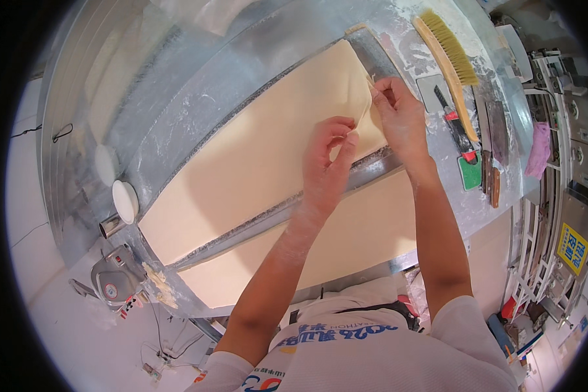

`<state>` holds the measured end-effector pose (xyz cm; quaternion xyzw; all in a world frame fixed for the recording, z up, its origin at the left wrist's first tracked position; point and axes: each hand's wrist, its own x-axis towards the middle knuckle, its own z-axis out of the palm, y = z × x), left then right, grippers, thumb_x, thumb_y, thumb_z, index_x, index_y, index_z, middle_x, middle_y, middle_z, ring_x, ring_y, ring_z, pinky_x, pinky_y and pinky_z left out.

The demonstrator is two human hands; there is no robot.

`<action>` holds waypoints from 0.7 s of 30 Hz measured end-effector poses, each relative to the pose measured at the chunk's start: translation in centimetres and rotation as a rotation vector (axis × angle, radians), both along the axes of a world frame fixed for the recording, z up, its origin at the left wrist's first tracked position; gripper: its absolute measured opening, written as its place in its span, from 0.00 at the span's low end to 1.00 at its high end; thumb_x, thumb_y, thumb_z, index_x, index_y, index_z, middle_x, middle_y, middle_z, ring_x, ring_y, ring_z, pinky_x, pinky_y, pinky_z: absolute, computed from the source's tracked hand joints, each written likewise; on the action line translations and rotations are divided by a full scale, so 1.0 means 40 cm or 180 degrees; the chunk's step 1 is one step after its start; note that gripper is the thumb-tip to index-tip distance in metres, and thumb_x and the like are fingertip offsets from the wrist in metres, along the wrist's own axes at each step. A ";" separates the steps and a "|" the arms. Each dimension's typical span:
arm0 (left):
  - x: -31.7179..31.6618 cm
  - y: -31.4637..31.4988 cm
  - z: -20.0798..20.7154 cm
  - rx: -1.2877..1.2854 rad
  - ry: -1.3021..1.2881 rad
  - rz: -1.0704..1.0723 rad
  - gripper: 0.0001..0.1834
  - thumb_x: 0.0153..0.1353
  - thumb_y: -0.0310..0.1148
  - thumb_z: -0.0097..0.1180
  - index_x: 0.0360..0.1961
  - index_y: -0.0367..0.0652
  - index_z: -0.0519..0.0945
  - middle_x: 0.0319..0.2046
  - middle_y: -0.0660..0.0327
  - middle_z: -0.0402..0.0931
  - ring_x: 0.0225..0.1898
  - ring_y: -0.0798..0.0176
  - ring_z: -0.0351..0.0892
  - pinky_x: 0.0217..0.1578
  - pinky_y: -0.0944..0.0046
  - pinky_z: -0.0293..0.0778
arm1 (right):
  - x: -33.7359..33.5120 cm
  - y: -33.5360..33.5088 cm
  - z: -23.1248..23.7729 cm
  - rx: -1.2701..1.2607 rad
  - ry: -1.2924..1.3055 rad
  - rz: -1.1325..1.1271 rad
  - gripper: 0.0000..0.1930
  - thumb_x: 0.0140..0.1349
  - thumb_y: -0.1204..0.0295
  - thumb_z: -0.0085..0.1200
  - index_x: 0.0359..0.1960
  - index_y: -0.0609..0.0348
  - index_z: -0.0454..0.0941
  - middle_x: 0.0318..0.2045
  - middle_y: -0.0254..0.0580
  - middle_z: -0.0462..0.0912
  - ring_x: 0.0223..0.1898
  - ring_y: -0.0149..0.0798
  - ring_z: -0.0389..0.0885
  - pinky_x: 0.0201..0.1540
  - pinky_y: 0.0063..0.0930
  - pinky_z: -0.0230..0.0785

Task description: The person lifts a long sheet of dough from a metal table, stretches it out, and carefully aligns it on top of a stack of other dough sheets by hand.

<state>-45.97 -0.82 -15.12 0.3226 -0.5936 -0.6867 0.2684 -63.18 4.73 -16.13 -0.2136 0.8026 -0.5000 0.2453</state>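
Note:
A long, pale sheet of dough (255, 150) lies flat across the floured metal table. Near its right end, the dough is lifted into a small fold. My left hand (328, 157) pinches at that fold with thumb and curled fingers. A little further right, my right hand (402, 121) grips the dough's right edge between thumb and fingertips. Closer to my body lies a second dough sheet (353, 228), partly covered by my forearms; neither hand holds it.
To the right lie a wooden-handled brush (438, 49), a black-and-red knife (459, 130), a cleaver (498, 127) and a green scraper-like piece (470, 172). At left stand a white bowl (125, 201), a metal cup (112, 227) and a grey machine (116, 277). Metal racks (532, 255) line the right side.

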 end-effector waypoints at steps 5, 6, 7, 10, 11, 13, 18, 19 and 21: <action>-0.025 0.030 -0.013 -0.0065 0.0074 0.0012 0.06 0.75 0.23 0.61 0.51 0.41 0.81 0.61 0.58 0.81 0.63 0.65 0.79 0.64 0.61 0.76 | -0.027 0.007 0.018 0.0676 -0.0853 -0.0162 0.24 0.73 0.50 0.64 0.45 0.64 0.85 0.34 0.53 0.87 0.35 0.49 0.85 0.43 0.41 0.77; -0.026 0.039 -0.016 -0.0121 -0.0002 -0.0050 0.07 0.75 0.22 0.61 0.51 0.41 0.81 0.61 0.58 0.81 0.63 0.65 0.79 0.64 0.61 0.76 | -0.025 0.010 0.021 0.0817 -0.0812 -0.0073 0.25 0.71 0.50 0.64 0.45 0.66 0.85 0.34 0.53 0.87 0.34 0.49 0.85 0.43 0.41 0.77; -0.031 0.046 -0.006 -0.0176 -0.0076 -0.0120 0.08 0.74 0.21 0.61 0.51 0.40 0.82 0.61 0.58 0.82 0.63 0.65 0.79 0.63 0.61 0.77 | -0.020 0.017 0.026 0.0956 -0.0769 0.0008 0.26 0.70 0.50 0.65 0.45 0.67 0.84 0.33 0.54 0.86 0.34 0.49 0.85 0.42 0.41 0.77; -0.028 0.055 0.006 -0.0403 -0.0182 -0.0397 0.10 0.72 0.18 0.60 0.51 0.40 0.82 0.60 0.57 0.82 0.63 0.63 0.80 0.61 0.62 0.79 | -0.029 0.037 0.000 0.1032 -0.0470 0.0550 0.25 0.68 0.53 0.66 0.47 0.69 0.84 0.33 0.57 0.86 0.33 0.50 0.85 0.42 0.40 0.76; -0.027 0.055 0.008 -0.0492 -0.0195 -0.0504 0.11 0.72 0.17 0.60 0.52 0.40 0.82 0.60 0.57 0.82 0.62 0.62 0.81 0.61 0.62 0.79 | -0.032 0.042 -0.009 0.0997 -0.0339 0.0776 0.24 0.67 0.55 0.66 0.49 0.69 0.85 0.33 0.58 0.86 0.34 0.50 0.85 0.42 0.40 0.76; -0.002 0.037 -0.005 -0.0147 -0.0175 -0.0268 0.12 0.71 0.16 0.60 0.52 0.39 0.83 0.60 0.57 0.82 0.63 0.62 0.81 0.61 0.61 0.79 | -0.013 0.041 0.002 0.0811 -0.0223 0.0588 0.23 0.66 0.58 0.65 0.50 0.69 0.85 0.33 0.60 0.86 0.34 0.52 0.86 0.42 0.42 0.77; 0.062 -0.117 -0.054 0.0441 -0.0125 0.0161 0.14 0.77 0.30 0.57 0.60 0.38 0.81 0.63 0.56 0.81 0.64 0.58 0.81 0.61 0.57 0.80 | 0.083 -0.015 0.018 0.0292 0.0366 0.0294 0.19 0.69 0.65 0.62 0.57 0.64 0.84 0.36 0.58 0.88 0.37 0.50 0.88 0.41 0.44 0.79; 0.076 -0.156 -0.065 0.0760 0.0222 0.0304 0.17 0.79 0.35 0.55 0.62 0.39 0.80 0.63 0.56 0.82 0.64 0.58 0.81 0.60 0.56 0.80 | 0.138 -0.053 0.073 0.0295 0.0073 0.0378 0.19 0.70 0.66 0.61 0.59 0.61 0.84 0.36 0.53 0.89 0.35 0.41 0.88 0.39 0.40 0.78; 0.101 -0.193 -0.057 0.1667 0.0869 0.0396 0.22 0.82 0.42 0.51 0.66 0.39 0.78 0.63 0.56 0.82 0.64 0.56 0.81 0.60 0.54 0.81 | 0.209 -0.098 0.110 0.0130 0.0665 0.1536 0.19 0.71 0.66 0.61 0.60 0.58 0.83 0.41 0.53 0.89 0.42 0.47 0.89 0.45 0.45 0.79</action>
